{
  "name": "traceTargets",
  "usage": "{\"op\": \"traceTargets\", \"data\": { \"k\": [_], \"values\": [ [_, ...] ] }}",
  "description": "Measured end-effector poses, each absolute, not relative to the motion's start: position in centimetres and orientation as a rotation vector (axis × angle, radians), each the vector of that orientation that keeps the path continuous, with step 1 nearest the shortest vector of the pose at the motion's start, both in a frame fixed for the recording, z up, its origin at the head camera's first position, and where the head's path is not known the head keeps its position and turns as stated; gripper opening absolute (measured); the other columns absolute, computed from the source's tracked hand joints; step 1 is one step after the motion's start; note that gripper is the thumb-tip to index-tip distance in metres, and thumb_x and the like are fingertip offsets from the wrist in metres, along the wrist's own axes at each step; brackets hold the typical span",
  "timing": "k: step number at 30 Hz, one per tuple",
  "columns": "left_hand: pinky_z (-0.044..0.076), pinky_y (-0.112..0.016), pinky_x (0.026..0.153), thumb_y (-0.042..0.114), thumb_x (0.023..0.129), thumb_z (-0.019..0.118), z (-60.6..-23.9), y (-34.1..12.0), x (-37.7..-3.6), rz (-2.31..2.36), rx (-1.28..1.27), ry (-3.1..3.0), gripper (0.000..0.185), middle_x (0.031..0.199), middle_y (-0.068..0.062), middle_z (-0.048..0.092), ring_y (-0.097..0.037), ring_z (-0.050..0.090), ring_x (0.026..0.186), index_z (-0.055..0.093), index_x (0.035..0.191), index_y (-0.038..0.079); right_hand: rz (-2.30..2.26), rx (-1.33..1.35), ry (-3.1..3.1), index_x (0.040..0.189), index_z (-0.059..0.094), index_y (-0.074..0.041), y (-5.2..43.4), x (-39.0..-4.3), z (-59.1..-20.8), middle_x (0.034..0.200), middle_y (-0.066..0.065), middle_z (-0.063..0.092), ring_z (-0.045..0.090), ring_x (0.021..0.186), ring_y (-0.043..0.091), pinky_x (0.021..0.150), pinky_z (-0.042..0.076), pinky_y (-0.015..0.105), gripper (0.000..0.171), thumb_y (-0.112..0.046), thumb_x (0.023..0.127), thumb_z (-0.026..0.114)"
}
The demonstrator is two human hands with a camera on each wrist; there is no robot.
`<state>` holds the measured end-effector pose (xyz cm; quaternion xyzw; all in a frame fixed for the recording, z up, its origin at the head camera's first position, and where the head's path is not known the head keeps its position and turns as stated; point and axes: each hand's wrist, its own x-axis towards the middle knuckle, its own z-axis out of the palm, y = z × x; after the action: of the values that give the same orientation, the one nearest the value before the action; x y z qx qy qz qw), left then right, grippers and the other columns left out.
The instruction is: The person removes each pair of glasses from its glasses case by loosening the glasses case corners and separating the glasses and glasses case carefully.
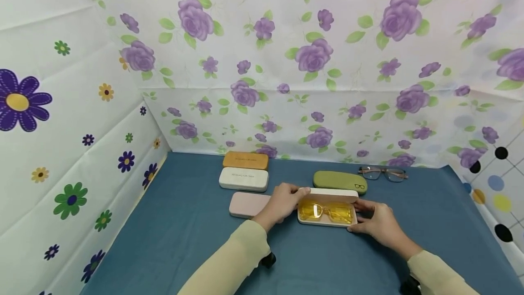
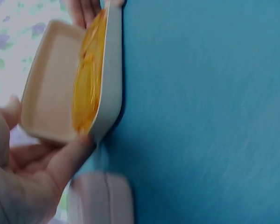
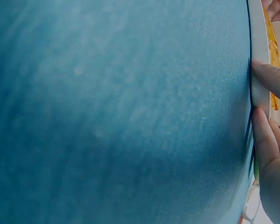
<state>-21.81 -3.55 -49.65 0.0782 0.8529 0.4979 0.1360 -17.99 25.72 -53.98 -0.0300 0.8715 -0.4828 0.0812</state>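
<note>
A white glasses case (image 1: 326,225) lies with its lid raised, showing a beige lining. Inside it rest yellow-tinted glasses (image 1: 325,212), frame and lenses both yellow. My left hand (image 1: 282,201) grips the left end of the case, its thumb at the lid's edge; in the left wrist view the left hand (image 2: 32,172) has fingers at both the lid and the base. My right hand (image 1: 378,222) holds the right end, with the thumb on the front wall. In the right wrist view the right hand (image 3: 275,154) has its fingertips along the white wall.
Behind the open case lies a green glasses case (image 1: 337,181), with clear-lensed glasses (image 1: 382,174) to its right. Left of my left hand are a pink case (image 1: 247,204), a white case (image 1: 243,179) and an orange case (image 1: 245,160). Floral cloth hangs behind the blue tablecloth (image 1: 184,231).
</note>
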Motion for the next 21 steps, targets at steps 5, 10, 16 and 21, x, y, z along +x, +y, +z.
{"op": "traceTargets", "data": {
  "k": [5,10,16,21],
  "values": [
    [0.03,-0.025,0.043,0.064,0.085,0.05,-50.0,-3.1,-20.7,1.436,0.248,2.594,0.06,0.054,0.003,0.041,-0.012,0.037,0.045,0.07,0.089,0.008,-1.451,-0.087,2.583,0.137,0.047,-0.01,25.8,-17.9,-53.8,0.124,0.014,0.06,0.061,0.111,0.028,0.074,0.056,0.024,0.093,-0.028,0.056,0.089],
    [0.052,-0.026,0.067,0.037,0.078,0.075,-50.6,-3.0,-19.7,1.49,0.265,2.525,0.048,0.098,-0.002,0.068,-0.013,0.063,0.084,0.064,0.115,0.009,-1.464,-0.098,2.569,0.137,0.048,-0.009,25.8,-17.7,-53.7,0.124,0.015,0.059,0.06,0.111,0.029,0.075,0.056,0.024,0.091,-0.026,0.057,0.089],
    [0.052,-0.025,0.087,0.012,0.063,0.086,-51.5,-2.9,-18.7,1.51,0.297,2.529,0.079,0.124,-0.004,0.062,-0.017,0.058,0.117,0.051,0.134,0.012,-1.448,-0.096,2.578,0.138,0.047,-0.009,26.2,-17.7,-53.7,0.123,0.014,0.06,0.06,0.111,0.029,0.075,0.056,0.024,0.094,-0.027,0.056,0.089],
    [0.053,-0.021,0.082,0.004,0.059,0.087,-51.6,-2.8,-18.8,1.482,0.312,2.552,0.082,0.121,-0.005,0.062,-0.016,0.06,0.113,0.052,0.133,0.01,-1.473,-0.09,2.571,0.138,0.046,-0.009,26.6,-17.7,-53.9,0.124,0.013,0.06,0.059,0.112,0.029,0.075,0.056,0.024,0.094,-0.027,0.056,0.09]
  ]
}}
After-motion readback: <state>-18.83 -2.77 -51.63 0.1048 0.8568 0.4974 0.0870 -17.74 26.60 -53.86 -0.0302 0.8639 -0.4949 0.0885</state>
